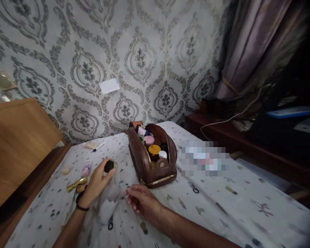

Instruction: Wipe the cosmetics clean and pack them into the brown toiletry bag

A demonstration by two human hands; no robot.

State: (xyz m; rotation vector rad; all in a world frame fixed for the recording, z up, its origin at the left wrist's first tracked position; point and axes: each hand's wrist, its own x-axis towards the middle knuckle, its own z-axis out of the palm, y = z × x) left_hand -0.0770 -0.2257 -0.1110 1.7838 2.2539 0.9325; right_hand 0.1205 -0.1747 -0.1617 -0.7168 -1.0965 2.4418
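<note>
Right hand (145, 203) half-curled, can't tell if gripping. Left hand (99, 181) pinches one dark-lidded jar (109, 166), between one brown bag (138, 155) and printed cloth's (209, 203) left edge.

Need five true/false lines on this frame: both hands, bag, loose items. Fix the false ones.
1. The left hand holds a small dark-capped jar. True.
2. An orange-lidded jar sits inside the brown toiletry bag. True.
3. The gold tube lies right of the bag. False: it lies to the left of it.
4. The right hand is inside the bag. False: it is outside, over the patterned sheet.
5. A purple-and-white tube lies on the sheet. True.
</note>
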